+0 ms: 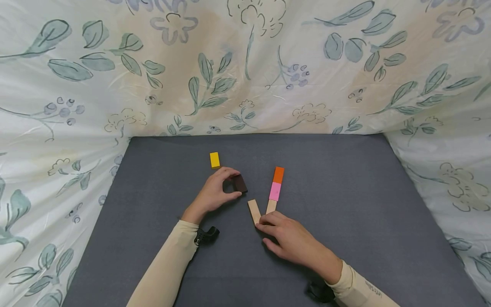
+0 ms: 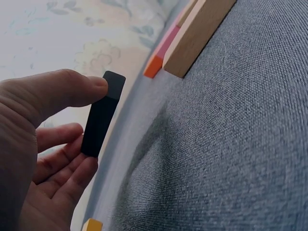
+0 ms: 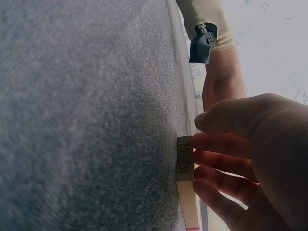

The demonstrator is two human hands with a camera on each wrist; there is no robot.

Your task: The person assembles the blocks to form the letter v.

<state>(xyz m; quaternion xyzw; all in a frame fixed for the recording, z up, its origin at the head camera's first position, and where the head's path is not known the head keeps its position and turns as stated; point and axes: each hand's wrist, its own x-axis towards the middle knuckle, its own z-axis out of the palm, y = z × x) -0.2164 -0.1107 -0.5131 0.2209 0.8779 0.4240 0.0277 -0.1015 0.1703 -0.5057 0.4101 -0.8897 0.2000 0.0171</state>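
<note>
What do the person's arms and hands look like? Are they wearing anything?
The left hand and right hand wear no gloves. The left sleeve and right sleeve are cream and reach towards the wrists. The right one has a small dark marking, too tiny to read. There's a black gadget at the left wrist and another black one at the right.

pale fabric [image 1: 264, 100] printed with grey-green leaves [image 1: 70, 70], mauve berries [image 1: 295, 77] and outlined flowers [image 1: 174, 25] hangs behind and along both sides of a dark grey work surface [image 1: 345, 192]. peach-toned patches tint the backdrop; the grey weave shows in both wrist views.
</note>
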